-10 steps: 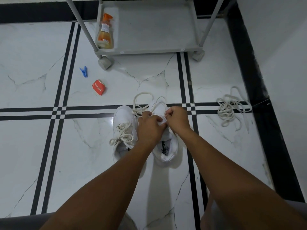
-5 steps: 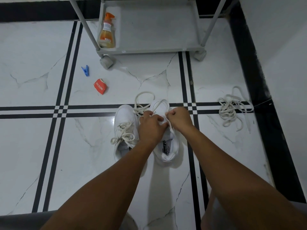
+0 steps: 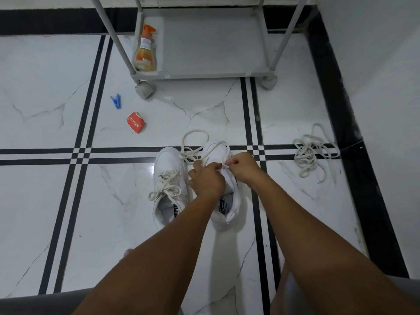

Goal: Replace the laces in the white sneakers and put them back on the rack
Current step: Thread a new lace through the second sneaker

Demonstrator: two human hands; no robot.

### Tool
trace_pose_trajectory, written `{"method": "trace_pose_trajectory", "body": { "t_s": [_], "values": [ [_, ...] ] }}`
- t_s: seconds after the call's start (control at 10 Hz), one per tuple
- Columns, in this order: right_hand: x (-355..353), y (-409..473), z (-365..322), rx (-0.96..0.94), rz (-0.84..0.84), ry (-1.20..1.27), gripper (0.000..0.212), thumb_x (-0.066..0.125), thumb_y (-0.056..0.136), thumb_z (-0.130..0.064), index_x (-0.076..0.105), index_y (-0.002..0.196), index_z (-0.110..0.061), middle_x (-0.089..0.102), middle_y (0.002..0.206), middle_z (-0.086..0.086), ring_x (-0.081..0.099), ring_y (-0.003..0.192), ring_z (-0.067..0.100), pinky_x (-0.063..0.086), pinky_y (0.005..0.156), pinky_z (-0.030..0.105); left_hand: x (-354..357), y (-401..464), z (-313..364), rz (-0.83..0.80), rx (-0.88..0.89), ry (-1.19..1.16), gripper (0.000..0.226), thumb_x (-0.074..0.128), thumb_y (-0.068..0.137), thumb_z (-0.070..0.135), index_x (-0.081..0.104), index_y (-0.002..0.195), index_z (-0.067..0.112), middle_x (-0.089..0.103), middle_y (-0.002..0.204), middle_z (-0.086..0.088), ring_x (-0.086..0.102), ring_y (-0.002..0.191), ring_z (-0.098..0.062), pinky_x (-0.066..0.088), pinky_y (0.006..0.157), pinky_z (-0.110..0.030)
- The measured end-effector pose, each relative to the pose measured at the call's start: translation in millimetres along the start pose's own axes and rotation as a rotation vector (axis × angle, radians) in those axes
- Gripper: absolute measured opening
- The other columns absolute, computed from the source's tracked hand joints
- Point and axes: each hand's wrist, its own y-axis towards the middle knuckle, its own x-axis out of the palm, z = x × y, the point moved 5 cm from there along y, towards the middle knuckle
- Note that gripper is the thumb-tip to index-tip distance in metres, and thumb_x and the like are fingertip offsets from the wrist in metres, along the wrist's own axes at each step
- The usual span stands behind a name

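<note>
Head view: both hands, left hand (image 3: 205, 178) and right hand (image 3: 242, 168), pinch the limp lace (image 3: 217, 153) over the right sneaker (image 3: 227, 208); best held near its tips.

Red packet (image 3: 135, 125) on the floor: white lettering "NESCAFE", last letters unclear. Insole of right sneaker (image 3: 225, 204): printed "Casual FIT", partly covered by the forearm. Insole of left sneaker (image 3: 169, 189): same style of print, only "FI" legible. Spray bottle (image 3: 145, 51) label: text too small to read.
</note>
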Motion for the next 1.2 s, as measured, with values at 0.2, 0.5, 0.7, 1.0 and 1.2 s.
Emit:
{"method": "trace_pose_trajectory", "body": {
  "t_s": [0.2, 0.5, 0.7, 1.0, 1.2],
  "values": [
    [1, -13, 3, 0.062, -0.052, 0.162, 0.024, 0.069, 0.089, -0.014, 0.070, 0.104, 0.004, 0.071, 0.100, 0.023, 0.066, 0.084, 0.027, 0.055, 0.076, 0.040, 5, 2, 3, 0.041, -0.039, -0.093, 0.025, 0.061, 0.092, 0.037, 0.073, 0.114, 0.037, 0.031, 0.156, -0.001, 0.032, 0.135, -0.033, 0.031, 0.108, -0.043],
    [22, -19, 21, 0.106, -0.069, 0.005, 0.022, 0.071, 0.083, -0.023, 0.050, 0.085, -0.019, 0.060, 0.079, 0.004, 0.060, 0.070, 0.020, 0.055, 0.064, 0.038, -13, 6, 2, 0.145, 0.106, 0.046, 0.028, 0.052, 0.094, 0.031, 0.073, 0.107, 0.017, 0.047, 0.137, -0.009, 0.043, 0.121, -0.035, 0.041, 0.100, -0.045],
    [25, -17, 25, 0.074, -0.027, -0.011, 0.032, 0.074, 0.084, -0.025, 0.048, 0.100, -0.015, 0.057, 0.088, 0.001, 0.054, 0.073, 0.015, 0.044, 0.060, 0.030, -69, 20, -3, 0.035, -0.244, -1.293, 0.017, 0.039, 0.099, 0.006, 0.050, 0.085, 0.005, 0.059, 0.086, -0.014, 0.067, 0.087, -0.035, 0.059, 0.080, -0.036],
    [28, -16, 29, 0.077, 0.022, 0.031, 0.029, 0.071, 0.086, -0.025, 0.046, 0.098, -0.016, 0.056, 0.088, 0.002, 0.051, 0.072, 0.015, 0.040, 0.058, 0.029, -63, 16, -9, -0.502, 0.271, 0.533, 0.040, 0.047, 0.103, 0.045, 0.069, 0.101, 0.012, 0.068, 0.103, -0.008, 0.061, 0.095, -0.023, 0.047, 0.085, -0.035],
    [28, -15, 32, 0.082, 0.011, 0.037, 0.028, 0.071, 0.085, -0.026, 0.049, 0.100, -0.016, 0.057, 0.088, 0.000, 0.054, 0.074, 0.014, 0.044, 0.062, 0.030, -118, 1, 33, -0.044, 0.386, -0.457, 0.028, 0.049, 0.103, 0.026, 0.067, 0.086, 0.014, 0.065, 0.100, 0.004, 0.061, 0.105, -0.019, 0.048, 0.089, -0.038]
  ]
}}
